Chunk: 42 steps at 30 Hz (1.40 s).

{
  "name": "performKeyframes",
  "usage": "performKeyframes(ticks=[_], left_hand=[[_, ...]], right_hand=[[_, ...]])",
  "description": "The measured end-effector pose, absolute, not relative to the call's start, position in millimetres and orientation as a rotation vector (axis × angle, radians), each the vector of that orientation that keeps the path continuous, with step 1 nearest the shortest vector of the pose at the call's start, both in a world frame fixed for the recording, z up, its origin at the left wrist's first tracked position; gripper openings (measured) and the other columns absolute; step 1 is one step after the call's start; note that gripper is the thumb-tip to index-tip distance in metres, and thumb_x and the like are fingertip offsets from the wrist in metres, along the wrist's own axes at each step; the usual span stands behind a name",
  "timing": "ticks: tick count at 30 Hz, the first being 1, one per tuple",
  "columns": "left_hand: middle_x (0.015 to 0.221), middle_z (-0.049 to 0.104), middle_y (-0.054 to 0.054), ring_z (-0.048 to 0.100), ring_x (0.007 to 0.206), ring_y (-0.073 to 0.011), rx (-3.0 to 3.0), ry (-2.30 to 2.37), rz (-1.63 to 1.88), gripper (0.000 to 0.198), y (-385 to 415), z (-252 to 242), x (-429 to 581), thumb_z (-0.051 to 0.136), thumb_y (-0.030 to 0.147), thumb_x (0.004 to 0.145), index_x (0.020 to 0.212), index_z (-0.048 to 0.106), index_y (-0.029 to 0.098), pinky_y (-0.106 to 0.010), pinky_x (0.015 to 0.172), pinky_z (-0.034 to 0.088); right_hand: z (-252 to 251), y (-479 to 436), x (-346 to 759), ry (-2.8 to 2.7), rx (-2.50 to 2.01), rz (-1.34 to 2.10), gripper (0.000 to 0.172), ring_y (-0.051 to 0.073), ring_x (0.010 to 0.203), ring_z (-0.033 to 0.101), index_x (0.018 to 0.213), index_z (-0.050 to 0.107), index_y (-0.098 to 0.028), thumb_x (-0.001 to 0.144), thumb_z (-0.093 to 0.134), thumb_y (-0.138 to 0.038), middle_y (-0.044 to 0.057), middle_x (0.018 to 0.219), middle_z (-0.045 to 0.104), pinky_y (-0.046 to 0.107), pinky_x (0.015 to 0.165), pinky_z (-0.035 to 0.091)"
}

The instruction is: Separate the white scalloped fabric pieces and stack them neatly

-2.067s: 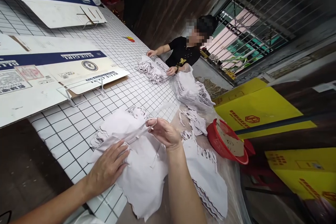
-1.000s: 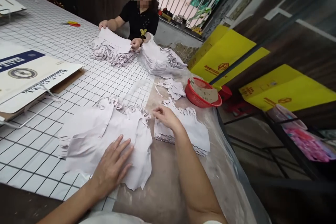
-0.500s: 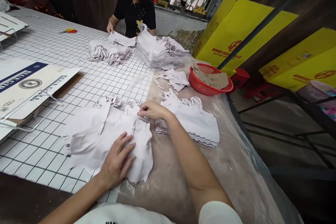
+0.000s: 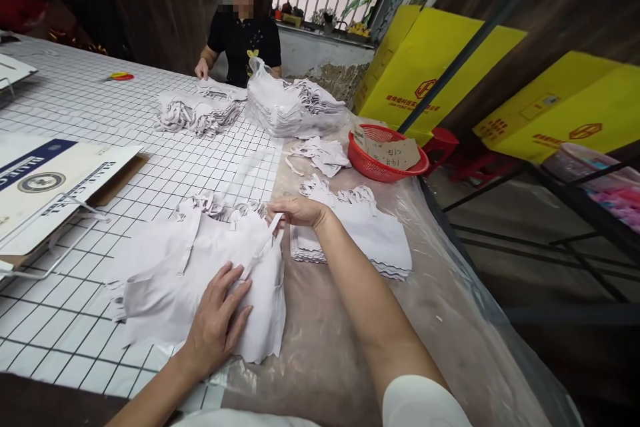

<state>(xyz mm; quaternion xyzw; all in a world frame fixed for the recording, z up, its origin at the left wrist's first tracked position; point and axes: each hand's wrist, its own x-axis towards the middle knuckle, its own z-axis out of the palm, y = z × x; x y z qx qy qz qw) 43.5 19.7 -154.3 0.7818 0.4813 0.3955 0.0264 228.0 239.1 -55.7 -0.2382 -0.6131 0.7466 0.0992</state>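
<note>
A pale strappy garment, like a camisole [image 4: 160, 247], lies spread on top of others on the grid-patterned table cover. My left hand [image 4: 217, 317] rests flat on its lower right part, fingers stretched out. At the garment's upper right, my right hand [image 4: 295, 211] pinches a narrow shoulder strap [image 4: 265, 243], which is drawn taut and lifted off the cloth. Just right of my right hand, partly behind that forearm, sits a neat stack of similar pale garments [image 4: 370, 233] with wavy hems.
A red basket [image 4: 390, 170] holding a marked cardboard piece stands at the back right. Near the far edge are a plastic-bagged garment pile [image 4: 295, 107] and a person [image 4: 243, 47] handling cloth. Cartons with a wire rack [image 4: 60, 260] lie left; scissors [image 4: 120, 76] lie farther back.
My right hand has taken the strap and raised it from the garment, pulling it straight. My left hand stays flat on the cloth. The view has shifted slightly.
</note>
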Motion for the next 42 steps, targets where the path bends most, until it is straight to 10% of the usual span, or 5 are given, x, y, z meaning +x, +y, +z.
performKeyframes(ticks=[8,20,26,31,42], left_hand=[[0.141,0.057,-0.012,0.029,0.146,-0.0318,2.668,1.54,0.992,0.049,20,-159,43,0.055,0.018,0.091,0.14,0.049,0.02,-0.045,0.106,0.039],[0.145,0.05,-0.012,0.032,0.144,-0.0337,2.508,1.5,1.109,0.054,13,-146,24,0.055,0.015,0.09,0.142,0.045,0.025,-0.054,0.106,0.043],[0.124,0.059,-0.01,0.053,0.122,-0.0385,1.745,2.337,1.355,0.034,-21,-146,-63,0.065,0.037,0.086,0.118,0.061,0.027,-0.069,0.105,0.037],[0.09,0.066,-0.008,0.065,0.082,-0.027,0.878,2.146,1.275,0.065,-42,-152,-90,0.069,0.066,0.064,0.106,0.058,0.017,-0.045,0.073,0.057],[0.058,0.04,0.006,0.038,0.055,-0.012,1.001,1.919,0.954,0.061,-40,-133,-91,0.068,0.075,0.056,0.076,0.062,0.018,-0.024,0.051,0.033]], right_hand=[[-98,254,210,-1.813,-1.145,1.991,0.053,0.013,0.059,0.053,0.063,0.065,-0.018,0.057,0.076,-0.069,-0.001,0.061,0.061,0.025,0.057,0.04],[-78,162,236,-1.957,-1.435,0.787,0.017,0.02,0.082,0.053,0.077,0.045,-0.024,0.091,0.044,-0.033,0.003,0.083,0.057,0.033,0.081,0.041],[-118,53,266,-1.533,-1.66,1.265,0.03,0.025,0.089,0.062,0.095,0.054,-0.025,0.085,0.056,-0.053,0.009,0.097,0.064,0.04,0.085,0.047],[-141,11,268,-1.372,-1.535,1.592,0.042,0.023,0.08,0.061,0.092,0.06,-0.023,0.077,0.065,-0.063,0.006,0.083,0.064,0.036,0.077,0.048],[-144,10,262,-1.41,-1.368,1.714,0.05,0.024,0.082,0.063,0.089,0.067,-0.013,0.07,0.073,-0.06,0.007,0.086,0.071,0.033,0.076,0.048]])
